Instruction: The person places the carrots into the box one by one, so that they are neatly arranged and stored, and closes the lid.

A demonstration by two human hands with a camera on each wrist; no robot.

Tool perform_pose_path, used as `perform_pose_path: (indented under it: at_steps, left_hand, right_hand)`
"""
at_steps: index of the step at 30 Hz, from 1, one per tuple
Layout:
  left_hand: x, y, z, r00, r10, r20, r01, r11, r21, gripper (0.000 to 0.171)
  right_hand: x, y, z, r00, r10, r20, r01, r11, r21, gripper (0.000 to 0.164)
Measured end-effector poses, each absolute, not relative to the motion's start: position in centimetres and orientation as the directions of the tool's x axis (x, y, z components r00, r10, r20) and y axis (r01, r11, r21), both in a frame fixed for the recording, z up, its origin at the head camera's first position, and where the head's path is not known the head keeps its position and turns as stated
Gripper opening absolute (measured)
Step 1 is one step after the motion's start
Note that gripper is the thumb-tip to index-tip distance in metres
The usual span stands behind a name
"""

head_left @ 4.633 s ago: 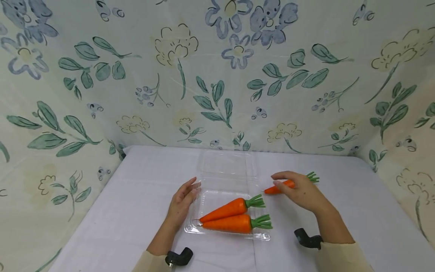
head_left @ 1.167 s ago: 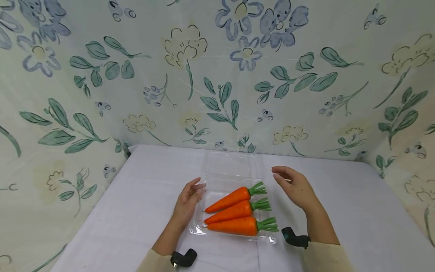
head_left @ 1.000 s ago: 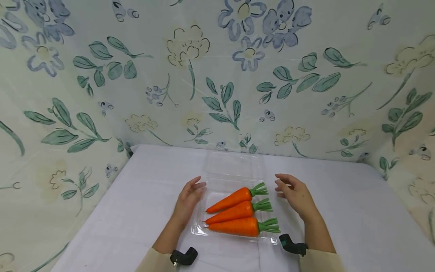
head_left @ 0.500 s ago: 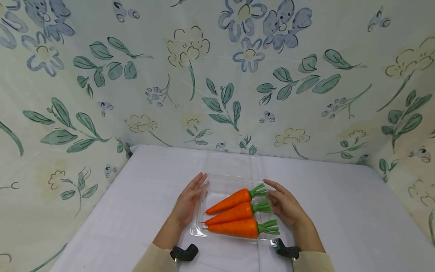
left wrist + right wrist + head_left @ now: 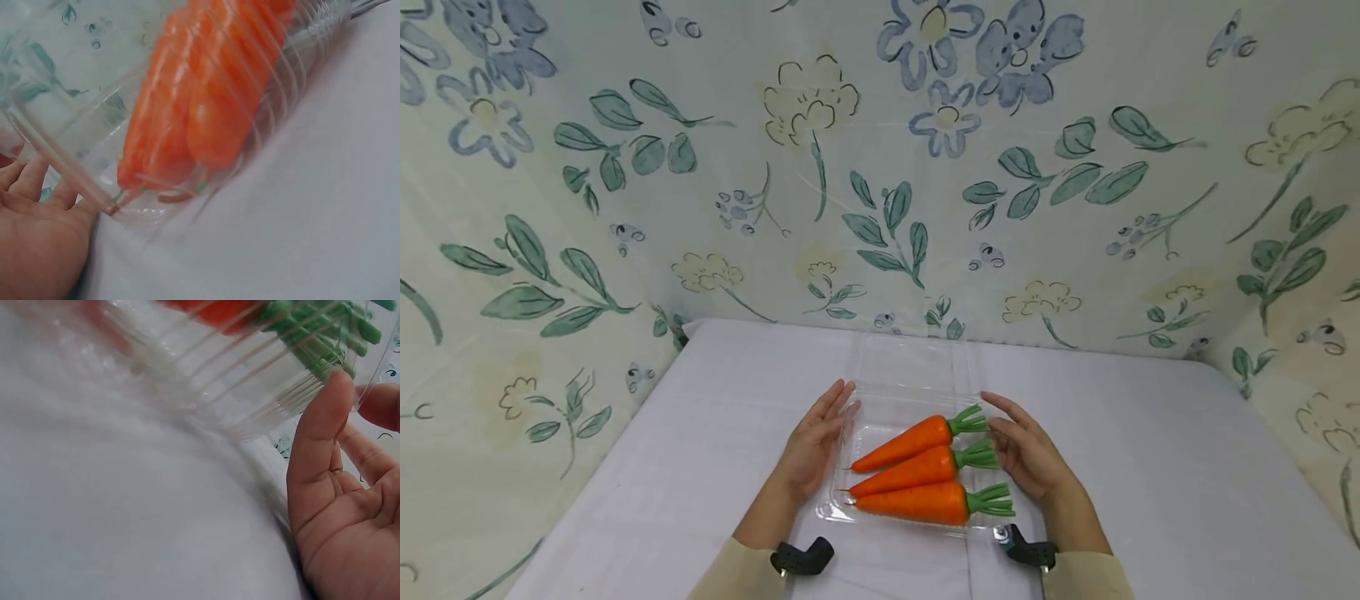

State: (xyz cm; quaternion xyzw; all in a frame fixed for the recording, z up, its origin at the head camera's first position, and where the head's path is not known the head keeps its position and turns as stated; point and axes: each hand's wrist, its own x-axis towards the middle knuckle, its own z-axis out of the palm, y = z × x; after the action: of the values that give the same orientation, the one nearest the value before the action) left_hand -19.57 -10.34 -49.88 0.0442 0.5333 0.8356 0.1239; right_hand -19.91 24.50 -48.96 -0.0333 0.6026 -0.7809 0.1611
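Three orange carrots with green tops, a far one [image 5: 904,442], a middle one [image 5: 910,471] and a near one [image 5: 917,503], lie side by side in a clear plastic container [image 5: 872,432]. Its clear lid [image 5: 906,362] lies folded back behind it. Along the container's left wall rests my left hand [image 5: 808,454], fingers extended toward the far corner. My right hand [image 5: 1032,457] is at the right wall, beside the green tops. In the right wrist view its thumb [image 5: 325,419] touches the ridged wall; another finger is close behind.
A white cloth [image 5: 700,433] covers the table. Behind and at both sides hangs a floral-print curtain [image 5: 812,167]. Black wrist cameras sit on the left wrist [image 5: 803,557] and right wrist [image 5: 1030,550], low beside the container's front edge.
The third carrot, earlier at my right hand on the table, now lies in the container. My right hand has moved left to the container's side; the left has slid slightly forward along its wall.
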Motion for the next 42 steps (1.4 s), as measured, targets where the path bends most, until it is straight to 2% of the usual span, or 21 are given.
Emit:
perform_pose_path:
  at_steps: [7, 15, 26, 42]
  left_hand:
    - [-19.54, -10.36, -49.75, -0.966, 0.257, -0.034, -0.14, -0.407, 0.903, 0.061]
    - [-19.34, -10.32, -49.65, -0.966, 0.257, -0.03, -0.133, -0.391, 0.911, 0.061]
    - [-19.46, -10.32, -49.89, -0.966, 0.26, 0.007, -0.107, -0.42, 0.901, 0.06]
    - [-19.43, -10.48, -49.92, -0.966, 0.259, -0.014, -0.109, -0.357, 0.928, 0.061]
  right_hand:
    - [-19.88, 24.55, -49.06, -0.942, -0.314, -0.117, 0.202, -0.255, -0.946, 0.051]
    - [-19.62, 24.65, -49.4, -0.937, -0.337, -0.088, 0.198, -0.308, -0.931, 0.048]
    - [-19.64, 24.49, -49.55, -0.95, -0.306, -0.065, 0.16, -0.298, -0.941, 0.044]
    - [-19.89, 24.36, -49.79, -0.951, -0.308, -0.029, 0.124, -0.295, -0.947, 0.04]
